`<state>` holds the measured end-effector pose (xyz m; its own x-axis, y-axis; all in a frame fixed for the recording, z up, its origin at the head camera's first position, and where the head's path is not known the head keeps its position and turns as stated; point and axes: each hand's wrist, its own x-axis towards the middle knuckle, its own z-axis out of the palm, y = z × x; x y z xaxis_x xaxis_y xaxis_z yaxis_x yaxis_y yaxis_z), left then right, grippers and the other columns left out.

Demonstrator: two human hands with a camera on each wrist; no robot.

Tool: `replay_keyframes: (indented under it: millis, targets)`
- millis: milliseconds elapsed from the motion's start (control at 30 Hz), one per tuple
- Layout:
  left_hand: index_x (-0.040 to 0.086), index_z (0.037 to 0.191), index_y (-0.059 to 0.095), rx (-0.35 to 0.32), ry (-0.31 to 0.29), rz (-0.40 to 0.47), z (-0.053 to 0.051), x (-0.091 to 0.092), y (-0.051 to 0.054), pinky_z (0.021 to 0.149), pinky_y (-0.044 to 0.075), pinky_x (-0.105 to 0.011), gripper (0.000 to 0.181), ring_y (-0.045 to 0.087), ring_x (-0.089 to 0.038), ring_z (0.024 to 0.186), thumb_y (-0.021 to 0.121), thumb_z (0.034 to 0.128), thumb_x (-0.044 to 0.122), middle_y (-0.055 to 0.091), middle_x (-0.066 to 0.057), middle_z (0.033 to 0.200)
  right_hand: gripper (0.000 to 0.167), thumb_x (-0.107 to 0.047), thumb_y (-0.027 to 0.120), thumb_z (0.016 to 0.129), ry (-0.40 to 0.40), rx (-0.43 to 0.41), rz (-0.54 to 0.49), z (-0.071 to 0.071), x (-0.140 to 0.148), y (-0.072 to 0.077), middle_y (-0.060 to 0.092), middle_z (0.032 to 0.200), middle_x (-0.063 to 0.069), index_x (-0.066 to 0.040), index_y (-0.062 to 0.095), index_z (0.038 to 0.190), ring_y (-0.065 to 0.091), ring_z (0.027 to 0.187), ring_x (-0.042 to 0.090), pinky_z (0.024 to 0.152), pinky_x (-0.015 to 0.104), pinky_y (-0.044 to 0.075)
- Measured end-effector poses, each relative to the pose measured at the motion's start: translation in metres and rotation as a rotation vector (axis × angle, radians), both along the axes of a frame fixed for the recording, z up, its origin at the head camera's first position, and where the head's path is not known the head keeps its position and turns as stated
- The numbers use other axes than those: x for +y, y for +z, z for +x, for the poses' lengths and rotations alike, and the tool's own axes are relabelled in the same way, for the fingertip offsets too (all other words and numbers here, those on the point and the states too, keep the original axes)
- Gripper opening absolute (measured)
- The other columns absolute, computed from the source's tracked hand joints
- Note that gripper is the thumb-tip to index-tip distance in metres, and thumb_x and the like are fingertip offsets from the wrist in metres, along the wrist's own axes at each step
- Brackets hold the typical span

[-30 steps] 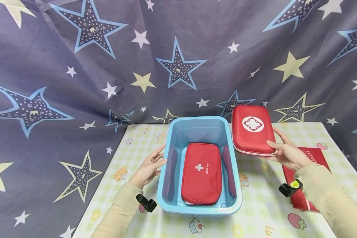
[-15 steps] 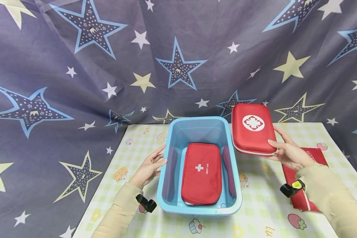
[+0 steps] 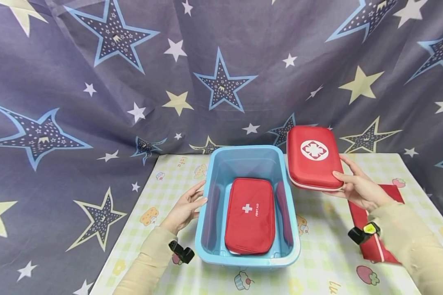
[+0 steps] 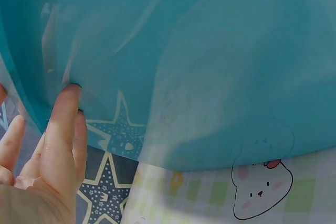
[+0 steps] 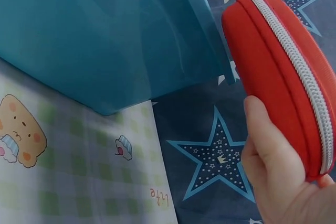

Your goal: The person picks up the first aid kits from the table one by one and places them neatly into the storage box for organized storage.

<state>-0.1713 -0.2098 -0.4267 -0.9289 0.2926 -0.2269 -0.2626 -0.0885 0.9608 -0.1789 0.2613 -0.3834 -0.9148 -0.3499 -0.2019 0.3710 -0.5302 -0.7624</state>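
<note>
A red hard-shell first aid case with a white cross emblem is held up by my right hand, thumb on top and fingers beneath. The right wrist view shows its white zipper shut along the side. Just left of the case stands a blue plastic bin. Inside it lies a red soft first aid pouch, label up. My left hand touches the bin's left wall near the rim with extended fingers.
A flat red item with a white stripe lies at the table's right, partly hidden by my right forearm. A checkered cloth covers the table. A starry curtain hangs behind its back edge.
My right hand has raised the first aid case slightly, and its top edge sits higher in the head view. The left hand, bin and pouch keep their places.
</note>
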Motion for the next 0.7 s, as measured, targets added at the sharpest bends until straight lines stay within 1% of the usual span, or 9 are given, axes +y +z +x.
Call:
replay_keyframes:
  millis: [167,333,467,600,700]
  targets:
    - [0.018,0.151,0.026,-0.001,0.002,-0.004,0.0,0.0,0.0,0.074,0.057,-0.033,0.064,0.062,-0.01,0.092,0.054,0.0945,0.005,0.054,0.003,0.122,0.089,0.0,0.048,0.096,-0.002,0.002,0.0,0.003,0.0,0.005,0.062,0.101,0.001,-0.042,-0.01,0.149,0.069,0.087,0.023,0.074,0.045,0.058]
    - [0.018,0.151,0.026,-0.004,0.012,-0.003,0.001,0.0,0.0,0.073,0.057,-0.032,0.064,0.062,-0.01,0.092,0.054,0.0943,0.005,0.054,0.003,0.121,0.087,0.0,0.048,0.096,-0.006,0.016,0.017,0.004,-0.002,0.009,0.061,0.102,-0.001,-0.039,-0.009,0.15,0.069,0.087,0.022,0.074,0.045,0.058]
    - [0.018,0.151,0.026,-0.006,0.011,0.002,0.001,0.0,0.001,0.073,0.057,-0.032,0.064,0.062,-0.01,0.092,0.054,0.0944,0.004,0.054,0.003,0.121,0.087,0.0,0.048,0.096,-0.009,0.009,0.024,0.004,-0.004,0.01,0.06,0.103,-0.001,-0.039,-0.008,0.15,0.069,0.088,0.021,0.074,0.045,0.058]
    - [0.019,0.151,0.026,-0.006,0.009,-0.001,0.0,0.0,0.001,0.073,0.057,-0.031,0.064,0.063,-0.01,0.091,0.054,0.0944,0.004,0.054,0.003,0.12,0.081,-0.001,0.048,0.096,0.003,0.002,0.015,0.005,-0.007,0.011,0.058,0.104,0.0,-0.041,0.0,0.148,0.068,0.09,0.023,0.075,0.046,0.057]
    - [0.019,0.15,0.027,-0.009,0.012,-0.004,0.0,0.001,0.001,0.072,0.057,-0.031,0.064,0.062,-0.01,0.091,0.054,0.0944,0.004,0.054,0.003,0.12,0.075,-0.001,0.048,0.096,0.005,-0.001,0.013,0.006,-0.009,0.013,0.057,0.106,-0.001,-0.039,0.007,0.145,0.068,0.09,0.023,0.076,0.046,0.057]
